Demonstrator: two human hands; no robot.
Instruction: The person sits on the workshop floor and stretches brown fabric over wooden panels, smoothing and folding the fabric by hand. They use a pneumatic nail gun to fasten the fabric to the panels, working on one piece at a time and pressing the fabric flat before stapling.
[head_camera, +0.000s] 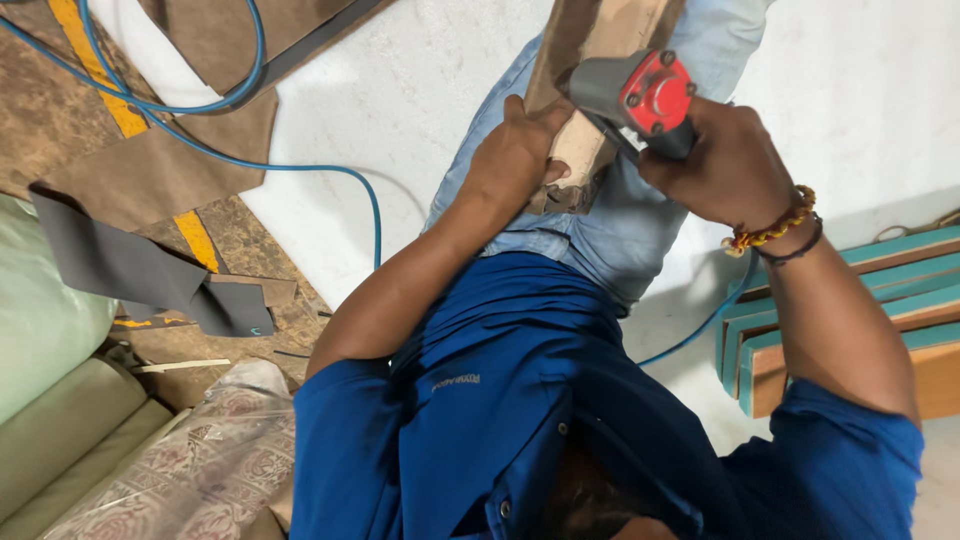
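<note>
- I am gripping the red stapler (645, 100) in my right hand (725, 165), top centre of frame.
- My left hand (515, 155) is clamping the brown fabric-covered piece (585, 150) (keeping fingers off the nose seems wise).

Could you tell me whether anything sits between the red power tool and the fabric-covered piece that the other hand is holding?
Nothing visible does. The right hand holds the red power tool with its nose against the fabric-covered piece, and the left hand grips that piece just beside it. The contact point itself is hidden.
</note>
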